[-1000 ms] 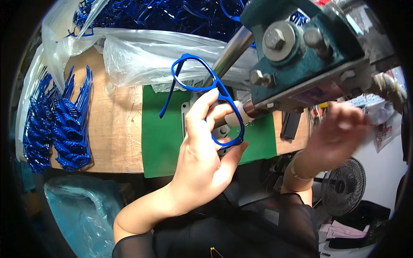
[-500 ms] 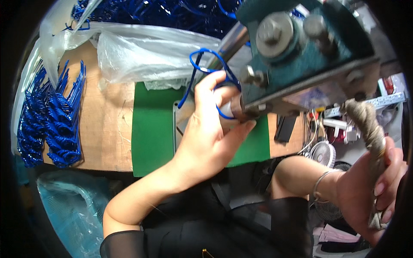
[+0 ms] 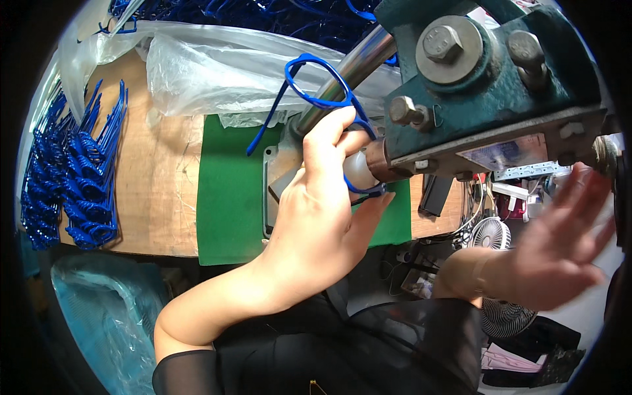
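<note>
My left hand [image 3: 316,197] is closed around a blue eyeglass frame [image 3: 318,103], whose one lens opening and temple stick out past the fingers. The frame's other part sits by a white rounded tip [image 3: 359,170] on the copper-coloured ram of a dark green press [image 3: 471,99]. Part of the frame is hidden behind my fingers. At the right, my right hand [image 3: 559,243] is blurred, with fingers stretched and apart, holding nothing. Its fingertips are just below a metal joint [image 3: 602,155] at the press's side.
Stacked blue eyeglass frames [image 3: 89,178] lie on the wooden table [image 3: 158,178] at left. Clear plastic sheeting [image 3: 197,79] lies behind the green mat [image 3: 224,197]. A black rectangular object [image 3: 434,195], a white fan [image 3: 491,236] and cables are at right. A blue plastic-lined basket [image 3: 99,322] stands lower left.
My right hand has let go of the cloth-wrapped lever, which is no longer visible. The view has shifted slightly. My left hand still holds the eyeglass frame at the ram, with its temple more raised.
</note>
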### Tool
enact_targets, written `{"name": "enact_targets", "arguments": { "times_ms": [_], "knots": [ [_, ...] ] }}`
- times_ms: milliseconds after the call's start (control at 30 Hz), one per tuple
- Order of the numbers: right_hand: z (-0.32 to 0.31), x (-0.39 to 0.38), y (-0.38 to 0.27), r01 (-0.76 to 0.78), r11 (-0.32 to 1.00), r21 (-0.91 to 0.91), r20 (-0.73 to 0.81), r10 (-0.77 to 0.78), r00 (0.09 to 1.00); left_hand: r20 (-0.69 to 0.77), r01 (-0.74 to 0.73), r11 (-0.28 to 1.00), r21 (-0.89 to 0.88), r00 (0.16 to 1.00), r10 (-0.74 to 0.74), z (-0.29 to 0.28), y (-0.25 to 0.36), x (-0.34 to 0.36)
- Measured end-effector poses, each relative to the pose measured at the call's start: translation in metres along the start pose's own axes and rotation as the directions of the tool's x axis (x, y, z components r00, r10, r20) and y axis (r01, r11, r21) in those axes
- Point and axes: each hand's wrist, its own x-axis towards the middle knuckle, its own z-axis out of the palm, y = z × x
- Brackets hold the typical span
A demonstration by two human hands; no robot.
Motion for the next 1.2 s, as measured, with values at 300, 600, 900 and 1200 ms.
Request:
{"name": "enact_targets", "arguments": {
  "times_ms": [300,600,900,1200],
  "knots": [
    [-0.081,-0.167,0.125,-0.365,0.65,-0.666,0.311,0.687,0.657,-0.005,0.168,0.943,-0.287,0.984,-0.176,-0.045,-0.002,-0.059],
    [-0.085,-0.199,0.137,-0.241,0.647,-0.724,0.376,0.662,0.649,-0.065,0.263,0.907,-0.329,0.952,-0.3,-0.038,0.003,-0.063],
    [-0.09,-0.182,0.154,-0.065,0.688,-0.723,0.575,0.651,0.494,0.284,0.58,0.424,-0.696,0.764,-0.58,-0.042,0.011,-0.059],
    [-0.017,-0.125,0.069,-0.302,0.898,-0.319,0.727,0.437,0.529,0.468,0.79,0.521,-0.323,0.612,-0.637,-0.034,0.018,-0.066]
  ]
}}
